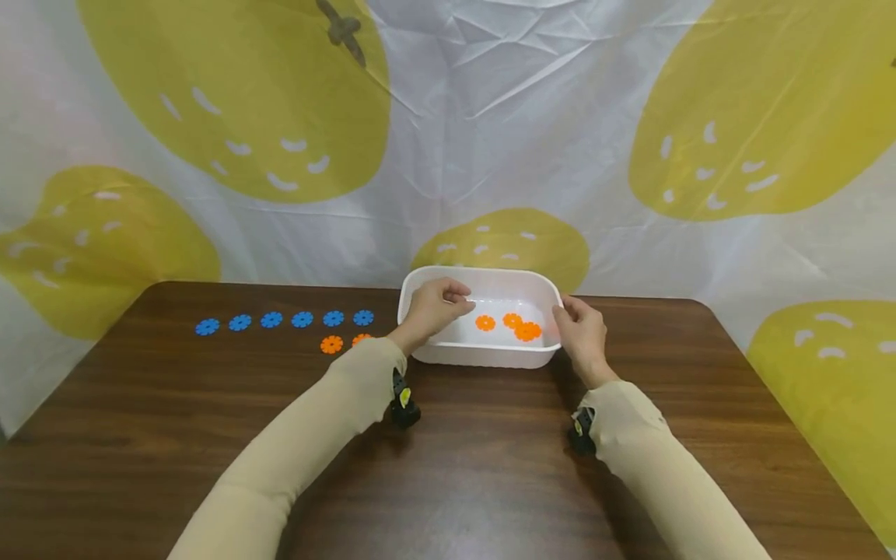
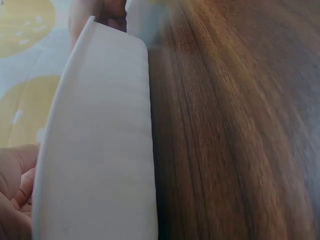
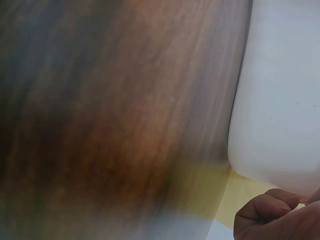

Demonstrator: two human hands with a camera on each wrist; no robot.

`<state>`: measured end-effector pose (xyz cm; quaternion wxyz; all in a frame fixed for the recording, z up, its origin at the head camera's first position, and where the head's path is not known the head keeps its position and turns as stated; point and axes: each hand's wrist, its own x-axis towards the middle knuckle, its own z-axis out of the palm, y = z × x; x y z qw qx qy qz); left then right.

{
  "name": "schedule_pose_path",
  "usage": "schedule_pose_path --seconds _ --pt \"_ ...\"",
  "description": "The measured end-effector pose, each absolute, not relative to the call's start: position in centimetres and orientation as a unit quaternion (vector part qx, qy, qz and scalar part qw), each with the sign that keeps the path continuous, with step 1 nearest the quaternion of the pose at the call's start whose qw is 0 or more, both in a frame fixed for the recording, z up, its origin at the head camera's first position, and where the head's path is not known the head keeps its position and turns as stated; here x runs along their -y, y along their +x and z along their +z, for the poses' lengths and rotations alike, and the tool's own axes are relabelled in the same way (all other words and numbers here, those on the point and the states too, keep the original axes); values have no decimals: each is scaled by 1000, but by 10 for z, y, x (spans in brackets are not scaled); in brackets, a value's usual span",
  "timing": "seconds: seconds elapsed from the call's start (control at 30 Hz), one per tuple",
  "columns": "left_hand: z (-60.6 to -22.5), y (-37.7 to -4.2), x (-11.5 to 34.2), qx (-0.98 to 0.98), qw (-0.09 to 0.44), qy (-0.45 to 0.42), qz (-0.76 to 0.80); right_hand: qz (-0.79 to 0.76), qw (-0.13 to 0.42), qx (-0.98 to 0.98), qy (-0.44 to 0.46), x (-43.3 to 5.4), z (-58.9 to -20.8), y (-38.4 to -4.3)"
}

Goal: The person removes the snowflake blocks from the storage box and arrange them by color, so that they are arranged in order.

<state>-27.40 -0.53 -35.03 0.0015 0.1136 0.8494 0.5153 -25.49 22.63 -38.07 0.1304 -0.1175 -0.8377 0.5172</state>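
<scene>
A white plastic basin (image 1: pixel 483 356) stands at the back of the table, with several orange flower-shaped discs (image 1: pixel 485 323) lying on its floor. My left hand (image 1: pixel 435 309) reaches over the left part of the basin, its fingers bent loosely and a gap between thumb and fingertips; nothing shows in it. In the left wrist view its fingers (image 2: pixel 15 190) appear beyond the basin's wall (image 2: pixel 100 125). At the basin's right end, my right hand (image 1: pixel 582 330) pinches the rim between thumb and fingers. Its curled fingers (image 3: pixel 270 207) show beside the white wall in the right wrist view.
Left of the basin, several blue flower-shaped discs (image 1: pixel 271 320) lie in a row on the brown wooden table (image 1: pixel 462 467). Below that row are two orange discs (image 1: pixel 332 344), one partly hidden by my left sleeve. A white curtain (image 1: pixel 448 140) with yellow fruit prints hangs behind.
</scene>
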Motion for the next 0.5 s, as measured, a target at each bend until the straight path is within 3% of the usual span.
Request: schedule_pose_path --seconds 0.5 --pt "-358 -286 -13 -865 14 91 493 520 136 835 -116 -226 -381 -254"
